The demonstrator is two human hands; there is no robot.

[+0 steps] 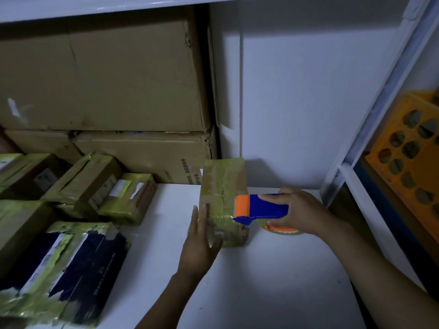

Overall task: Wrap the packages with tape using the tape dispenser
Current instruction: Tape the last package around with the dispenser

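Gripping dispenser (259,207) in right hand (301,210), fingers curled round blue body, thumb on top; roll (282,230) just below the palm. Orange nose, left of the grip, touching right side of package (223,184); possibly a tape strip bridging the two, glare too strong to confirm. Resting left hand (202,243) flat, fingers straight, against package's near-left face, opposite the grip. Package standing on table (261,293). Well left of both hands, taped boxes (95,186); beyond them, cartons (107,79). Far right of the grip, crate (408,150).
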